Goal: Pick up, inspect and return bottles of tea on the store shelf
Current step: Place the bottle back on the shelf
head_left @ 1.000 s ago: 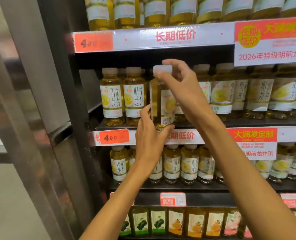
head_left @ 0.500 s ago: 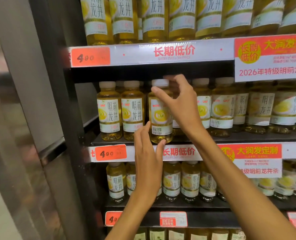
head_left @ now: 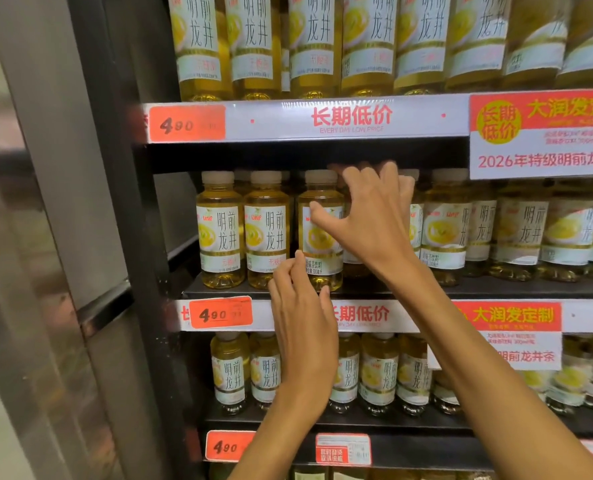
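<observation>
While standing shelved, the bottle [head_left: 319, 233] sits between left hand [head_left: 302, 320] and right hand [head_left: 371, 220].

Both hands, left [head_left: 302, 327] and right [head_left: 367, 220], touch a shelved tea bottle [head_left: 319, 233].

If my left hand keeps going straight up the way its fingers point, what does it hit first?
Most likely the lower label area of the third bottle on the middle shelf. The left hand has its fingertips right at that bottle's base already; whether they touch is unclear.
</observation>
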The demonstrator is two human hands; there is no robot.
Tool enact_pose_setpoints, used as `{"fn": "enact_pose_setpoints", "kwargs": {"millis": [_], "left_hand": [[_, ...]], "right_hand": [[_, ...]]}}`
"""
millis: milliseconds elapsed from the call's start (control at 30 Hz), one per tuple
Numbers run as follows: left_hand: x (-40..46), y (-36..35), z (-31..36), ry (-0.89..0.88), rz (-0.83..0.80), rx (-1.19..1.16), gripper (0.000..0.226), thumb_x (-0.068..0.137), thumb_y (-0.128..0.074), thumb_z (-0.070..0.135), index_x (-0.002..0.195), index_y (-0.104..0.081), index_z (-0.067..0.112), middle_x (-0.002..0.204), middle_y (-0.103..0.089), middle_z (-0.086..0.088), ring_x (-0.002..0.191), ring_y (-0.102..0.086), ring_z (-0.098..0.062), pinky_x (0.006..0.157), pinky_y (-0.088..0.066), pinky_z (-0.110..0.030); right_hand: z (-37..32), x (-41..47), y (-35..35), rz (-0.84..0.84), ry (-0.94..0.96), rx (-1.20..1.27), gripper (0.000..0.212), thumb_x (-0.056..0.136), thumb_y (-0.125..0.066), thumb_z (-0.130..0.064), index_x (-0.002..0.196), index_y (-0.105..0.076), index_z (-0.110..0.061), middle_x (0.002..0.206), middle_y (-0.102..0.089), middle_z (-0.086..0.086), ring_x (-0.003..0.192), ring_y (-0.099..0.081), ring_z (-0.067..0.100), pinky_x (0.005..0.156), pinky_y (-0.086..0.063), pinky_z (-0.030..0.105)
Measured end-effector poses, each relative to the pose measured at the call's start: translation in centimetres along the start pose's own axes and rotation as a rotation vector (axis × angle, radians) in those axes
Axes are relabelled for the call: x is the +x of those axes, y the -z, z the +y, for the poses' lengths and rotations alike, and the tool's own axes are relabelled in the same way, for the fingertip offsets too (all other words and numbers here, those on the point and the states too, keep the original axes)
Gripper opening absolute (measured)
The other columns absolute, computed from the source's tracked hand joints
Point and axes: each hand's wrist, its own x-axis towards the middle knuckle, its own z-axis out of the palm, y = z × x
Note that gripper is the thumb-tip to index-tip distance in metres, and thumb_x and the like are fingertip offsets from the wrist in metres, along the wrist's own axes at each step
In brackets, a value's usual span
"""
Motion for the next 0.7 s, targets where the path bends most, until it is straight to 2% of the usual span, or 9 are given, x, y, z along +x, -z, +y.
{"fn": "enact_pose_setpoints", "kwargs": {"millis": [133, 300, 367, 467, 500, 567, 600, 667, 700], "left_hand": [[0.3, -0.1, 0.2, 0.029, -0.031, 0.042, 0.055, 0.095, -0.053, 0.012, 0.146, -0.031, 0.007, 0.139, -0.038, -0.008, 0.129, -0.033, -0.017, 0.102, -0.032, -0.023], [-0.2, 0.1, 0.6, 0.005, -0.092, 0.092, 0.058, 0.098, -0.047, 0.021, 0.149, -0.022, 0.009, 0.150, -0.027, -0.008, 0.136, -0.023, -0.017, 0.110, -0.026, -0.025], [-0.3, 0.3, 0.9, -0.020, -0.077, 0.103, 0.057, 0.097, -0.050, 0.018, 0.148, -0.026, 0.008, 0.148, -0.029, -0.010, 0.135, -0.026, -0.019, 0.110, -0.028, -0.028], [-0.2, 0.4, 1.4, -0.111, -0.022, 0.115, 0.051, 0.091, -0.058, 0.013, 0.139, -0.042, 0.009, 0.140, -0.039, -0.013, 0.130, -0.036, -0.024, 0.105, -0.038, -0.034], [-0.2, 0.4, 1.6, -0.141, -0.020, 0.119, 0.047, 0.090, -0.060, 0.013, 0.136, -0.047, 0.010, 0.139, -0.041, -0.013, 0.129, -0.038, -0.025, 0.103, -0.039, -0.036], [-0.1, 0.3, 1.8, -0.186, -0.055, 0.129, 0.041, 0.091, -0.059, 0.015, 0.131, -0.053, 0.012, 0.138, -0.043, -0.011, 0.130, -0.038, -0.024, 0.103, -0.039, -0.036], [-0.1, 0.1, 1.8, -0.197, -0.082, 0.130, 0.040, 0.092, -0.058, 0.017, 0.131, -0.053, 0.014, 0.138, -0.042, -0.010, 0.130, -0.036, -0.022, 0.104, -0.036, -0.034], [0.0, 0.0, 1.6, -0.200, -0.113, 0.123, 0.041, 0.093, -0.055, 0.019, 0.134, -0.051, 0.016, 0.138, -0.041, -0.006, 0.130, -0.033, -0.018, 0.106, -0.032, -0.029], [0.0, 0.0, 1.4, -0.200, -0.115, 0.119, 0.041, 0.094, -0.054, 0.019, 0.135, -0.050, 0.016, 0.138, -0.041, -0.004, 0.129, -0.032, -0.016, 0.105, -0.031, -0.027]], "right_hand": [[0.1, 0.3, -0.3, -0.005, 0.020, -0.043, 0.057, 0.083, -0.058, -0.061, 0.112, -0.063, -0.012, 0.105, -0.066, 0.011, 0.107, -0.047, 0.030, 0.084, -0.028, 0.039], [0.0, 0.6, -0.4, -0.065, 0.046, -0.175, 0.062, 0.086, -0.047, -0.064, 0.115, -0.063, -0.011, 0.116, -0.060, 0.013, 0.118, -0.041, 0.033, 0.090, -0.027, 0.040], [0.5, 0.8, 0.2, -0.084, 0.046, -0.140, 0.053, 0.093, -0.044, -0.055, 0.112, -0.064, -0.009, 0.113, -0.060, 0.017, 0.117, -0.042, 0.036, 0.092, -0.027, 0.042], [1.4, 1.2, 0.9, 0.002, 0.031, -0.069, 0.027, 0.098, -0.047, -0.022, 0.098, -0.065, -0.002, 0.104, -0.062, 0.022, 0.107, -0.051, 0.040, 0.088, -0.036, 0.047], [1.8, 1.4, 0.9, -0.024, 0.026, -0.099, 0.021, 0.097, -0.049, -0.015, 0.095, -0.065, -0.002, 0.098, -0.064, 0.020, 0.104, -0.055, 0.039, 0.085, -0.040, 0.046], [2.1, 1.6, 0.6, -0.159, 0.016, -0.205, 0.020, 0.097, -0.049, -0.014, 0.082, -0.062, -0.009, 0.073, -0.061, 0.008, 0.088, -0.063, 0.032, 0.074, -0.042, 0.038], [2.1, 1.6, 0.5, -0.213, 0.004, -0.256, 0.027, 0.097, -0.048, -0.017, 0.071, -0.054, -0.013, 0.061, -0.051, 0.001, 0.080, -0.064, 0.029, 0.069, -0.039, 0.035], [2.2, 1.6, 0.4, -0.224, 0.009, -0.302, 0.037, 0.097, -0.048, -0.023, 0.061, -0.040, -0.018, 0.054, -0.036, -0.005, 0.071, -0.062, 0.025, 0.067, -0.033, 0.032], [2.2, 1.6, 0.3, -0.204, 0.022, -0.311, 0.036, 0.096, -0.049, -0.025, 0.062, -0.041, -0.017, 0.055, -0.038, -0.005, 0.071, -0.062, 0.025, 0.069, -0.033, 0.033]]}}
